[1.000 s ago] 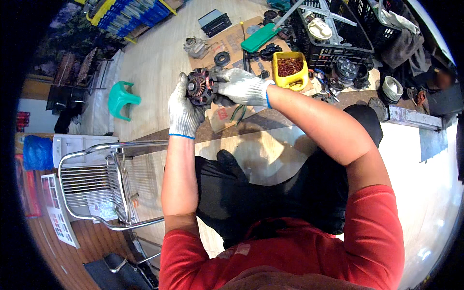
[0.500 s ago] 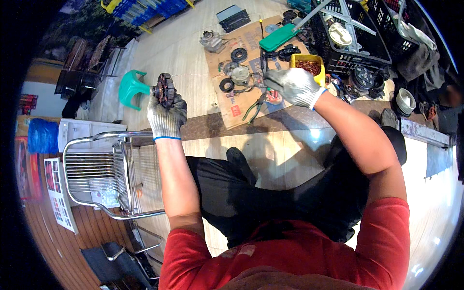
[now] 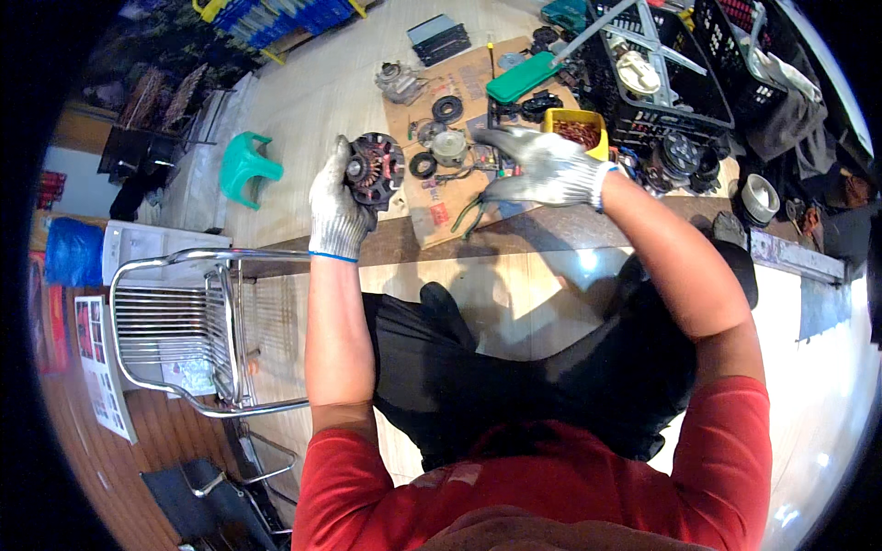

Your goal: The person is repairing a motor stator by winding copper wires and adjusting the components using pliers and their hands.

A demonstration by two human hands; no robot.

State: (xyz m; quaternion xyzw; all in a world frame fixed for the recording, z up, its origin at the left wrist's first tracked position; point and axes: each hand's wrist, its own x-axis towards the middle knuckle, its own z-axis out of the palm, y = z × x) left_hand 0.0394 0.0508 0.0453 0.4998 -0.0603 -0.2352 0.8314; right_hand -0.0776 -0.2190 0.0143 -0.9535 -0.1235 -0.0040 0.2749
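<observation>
My left hand (image 3: pixel 342 202), in a white knit glove, grips a dark round motor part (image 3: pixel 375 172) by its edge. Copper-coloured windings ring its centre, and its flat face now shows. Over at the right, my gloved right hand (image 3: pixel 551 167) is held above the cardboard (image 3: pixel 427 197), thumb and fingers spread, with nothing seen in it. Pliers with green handles (image 3: pixel 470 217) lie on the cardboard just below its fingertips. Beyond them are a silvery motor housing (image 3: pixel 449 146) and black rings (image 3: pixel 447 109). A yellow container (image 3: pixel 602 147) of copper-coloured scraps stands behind the right hand.
Black crates (image 3: pixel 657 119) of parts stand at the right, with a green-ended tool (image 3: pixel 524 77) and a pale cup-shaped part (image 3: pixel 759 196) nearby. A green stool (image 3: pixel 248 170) stands at the left, a metal chair (image 3: pixel 175 321) nearer me. Another metal housing (image 3: pixel 398 83) sits farther off.
My left hand has moved right and turned the motor part from edge-on to face-on. My right hand has opened from a pinch; a thin strand between the hands no longer shows.
</observation>
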